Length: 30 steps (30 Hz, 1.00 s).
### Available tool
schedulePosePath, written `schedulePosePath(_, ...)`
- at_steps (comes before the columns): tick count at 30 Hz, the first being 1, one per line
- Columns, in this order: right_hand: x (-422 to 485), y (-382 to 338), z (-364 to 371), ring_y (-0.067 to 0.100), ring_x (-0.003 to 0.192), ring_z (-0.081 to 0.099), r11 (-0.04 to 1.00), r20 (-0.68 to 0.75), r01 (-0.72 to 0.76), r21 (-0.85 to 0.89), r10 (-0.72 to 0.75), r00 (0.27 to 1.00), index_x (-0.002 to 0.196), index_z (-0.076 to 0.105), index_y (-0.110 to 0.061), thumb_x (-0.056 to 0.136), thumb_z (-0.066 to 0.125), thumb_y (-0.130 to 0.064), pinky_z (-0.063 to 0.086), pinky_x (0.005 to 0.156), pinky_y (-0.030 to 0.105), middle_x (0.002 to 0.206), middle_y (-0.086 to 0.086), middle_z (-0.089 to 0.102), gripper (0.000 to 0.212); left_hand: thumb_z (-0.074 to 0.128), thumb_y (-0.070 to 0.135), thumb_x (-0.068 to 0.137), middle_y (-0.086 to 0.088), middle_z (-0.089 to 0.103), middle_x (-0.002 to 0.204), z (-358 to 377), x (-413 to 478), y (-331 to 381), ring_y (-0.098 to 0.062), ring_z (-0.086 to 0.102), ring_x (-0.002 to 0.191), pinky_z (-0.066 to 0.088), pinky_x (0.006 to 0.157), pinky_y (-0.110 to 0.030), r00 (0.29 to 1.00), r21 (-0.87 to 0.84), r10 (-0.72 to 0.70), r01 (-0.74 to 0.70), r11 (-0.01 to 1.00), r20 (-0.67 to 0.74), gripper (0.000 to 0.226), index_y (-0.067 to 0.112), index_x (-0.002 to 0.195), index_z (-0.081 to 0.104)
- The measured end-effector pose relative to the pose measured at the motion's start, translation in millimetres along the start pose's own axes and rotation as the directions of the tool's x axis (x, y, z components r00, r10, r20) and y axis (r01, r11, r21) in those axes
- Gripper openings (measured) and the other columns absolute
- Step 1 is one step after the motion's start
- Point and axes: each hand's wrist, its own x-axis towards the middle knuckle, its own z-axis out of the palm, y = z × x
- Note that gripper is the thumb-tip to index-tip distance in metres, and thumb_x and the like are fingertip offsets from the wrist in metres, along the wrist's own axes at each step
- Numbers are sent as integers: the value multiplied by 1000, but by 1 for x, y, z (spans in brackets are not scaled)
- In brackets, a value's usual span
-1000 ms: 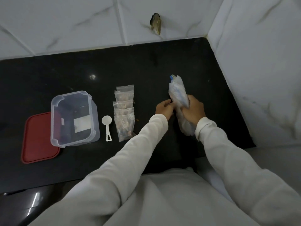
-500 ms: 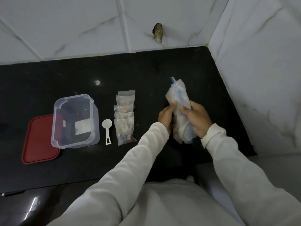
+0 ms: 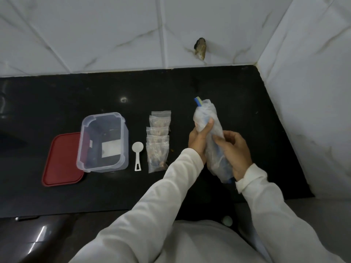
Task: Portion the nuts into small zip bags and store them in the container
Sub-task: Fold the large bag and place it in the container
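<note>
Head camera, looking down at a black counter set into a corner of white marble-patterned wall tiles.

The task looks partly done. A column of small zip bags lies flat near the middle of the counter, each overlapping the next. At least four hold a brownish portion of nuts. The farthest one looks flatter, and whether it is filled is hard to tell. None of them has gone into storage yet, so that step is left, and so, by the look of it, is fitting the lid.

To the left of the bags lies a white plastic scoop, bowl away from the viewer and handle toward them. Left of that stands a clear rectangular container, open at the top. No bags or nuts show inside it (the dark shapes and a pale rectangle seen through its walls may be a label or reflections). Its red lid lies flat on the counter, touching the container's left side and partly tucked behind it.

To the right, both hands hold a big bag of cloudy plastic, rolled or bunched into a long bundle above the counter, with a blue strip showing at its far end. The left hand grips the bundle's upper part, thumb pressed against it. The right hand curls its fingers around the lower part. Its contents are too blurred to name, though it is probably the nut supply. Both arms wear pale long sleeves.
</note>
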Motion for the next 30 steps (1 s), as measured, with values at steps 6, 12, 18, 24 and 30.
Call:
schedulePosePath(6, -24, -36, 32, 8, 86, 65, 996, 224, 80, -49, -67, 972, 125, 45, -34, 88, 67, -37, 48, 62, 24, 100, -6, 66, 44, 73, 47, 81, -10, 71, 113, -30, -21, 56, -28, 69, 103, 54, 93, -49, 996, 76, 38, -32, 997, -80, 56, 18, 127, 61)
schedulePosePath(12, -46, -56, 93, 9, 92, 70, 990, 384, 118, -80, -79, 920, 125, 55, -30, 85, 71, -35, 56, 77, 31, 105, -5, 71, 43, 73, 52, 79, -8, 73, 103, -97, -41, 117, -25, 70, 96, 56, 89, -44, 983, 211, 56, -18, 977, -177, 45, 16, 106, 67)
schedulePosePath(18, -65, -66, 174, 6, 86, 71, 986, 400, 158, -58, -122, 908, 119, 60, -26, 86, 70, -36, 56, 71, 25, 100, -7, 72, 35, 75, 52, 78, -9, 72, 110, -170, -55, 171, -25, 70, 98, 58, 87, -41, 951, 262, 170, -100, 960, -259, 60, 11, 121, 64)
schedulePosePath(24, -71, -64, 253, 9, 92, 69, 973, 386, 214, -82, -167, 907, 124, 56, -25, 88, 67, -35, 58, 84, 35, 106, -5, 70, 38, 75, 50, 79, -4, 73, 102, -233, -52, 208, -25, 70, 94, 59, 85, -46, 907, 437, 302, -154, 886, -294, 47, 18, 113, 67)
schedulePosePath(30, -64, -54, 298, 12, 99, 65, 940, 307, 272, -205, -202, 930, 127, 51, -31, 91, 63, -34, 56, 87, 39, 114, -5, 65, 38, 74, 42, 81, -2, 68, 109, -263, -40, 222, -23, 66, 100, 56, 90, -44, 892, 475, 351, -188, 860, -283, 43, 22, 117, 62)
